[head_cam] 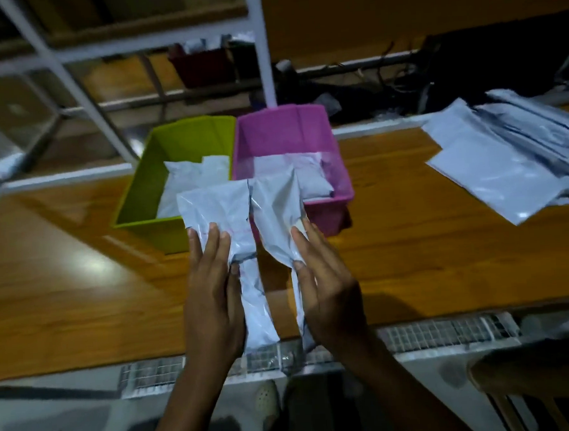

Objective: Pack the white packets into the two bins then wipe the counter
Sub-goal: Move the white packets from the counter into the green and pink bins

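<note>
My left hand (211, 295) grips a white packet (215, 207) and my right hand (326, 285) grips a second white packet (274, 202). Both packets are held side by side above the wooden counter (427, 257), just in front of the two bins. The green bin (150, 192) stands on the left with white packets (189, 180) inside. The pink bin (338, 166) stands touching it on the right and also holds white packets (307, 174).
A pile of flat white mailer bags (511, 160) lies at the counter's right end. White shelf posts (261, 45) rise behind the bins, with a dark red bin (203, 68) and black cables (385, 88) further back. A wire grid (447, 333) runs below the front edge.
</note>
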